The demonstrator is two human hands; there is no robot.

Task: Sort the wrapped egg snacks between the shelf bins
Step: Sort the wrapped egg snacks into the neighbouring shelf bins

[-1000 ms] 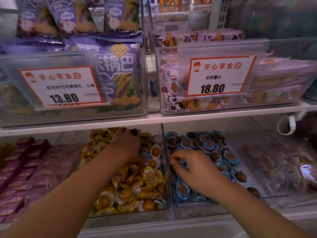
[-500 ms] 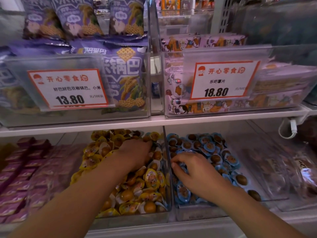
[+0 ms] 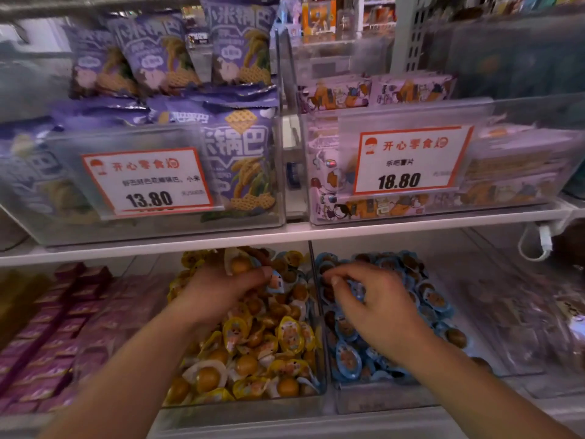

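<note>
Two clear bins stand side by side on the lower shelf. The left bin (image 3: 240, 410) is full of yellow-wrapped egg snacks (image 3: 289, 334); the right bin (image 3: 380, 402) is full of blue-wrapped egg snacks (image 3: 348, 359). My left hand (image 3: 218, 289) is over the back of the yellow pile, its fingers curled, pinching a blue-wrapped egg snack (image 3: 276, 281) at its fingertips. My right hand (image 3: 376, 308) hovers over the blue pile with curled fingers that pinch a blue wrapper (image 3: 356, 289). A divider wall (image 3: 313, 280) separates the hands.
The white shelf edge (image 3: 285, 236) runs just above both hands. Upper bins hold purple snack bags (image 3: 240, 147) and flat packets (image 3: 335, 96), with price tags 13.80 (image 3: 148, 182) and 18.80 (image 3: 408, 160). Purple packets (image 3: 47, 327) fill the left, clear bags (image 3: 522, 312) the right.
My left hand has drawn up from the yellow pile and now has a blue-wrapped snack at its fingertips. My right hand has lifted slightly over the blue pile. The view has tilted upward.
</note>
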